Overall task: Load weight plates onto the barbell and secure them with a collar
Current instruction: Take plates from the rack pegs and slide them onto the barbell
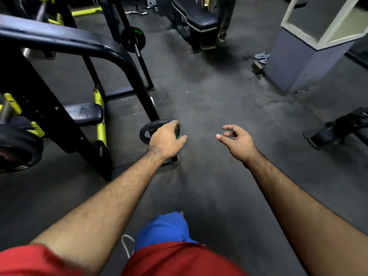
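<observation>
- While both bare arms stretched out over the dark floor (209, 186), the left hand (166, 138) curled over the rim of a small weight plate (148, 131), apparently gripping it to lift.
- Empty, the right hand (237, 139) hovered with fingers loosely spread, likely ready to steady the load.
- That plate stood on edge at the foot of the black-and-yellow rack (99, 116), handy for grabbing.
- Farther back, another plate (133, 37) sat on a bar; no collar showed anywhere.
</observation>
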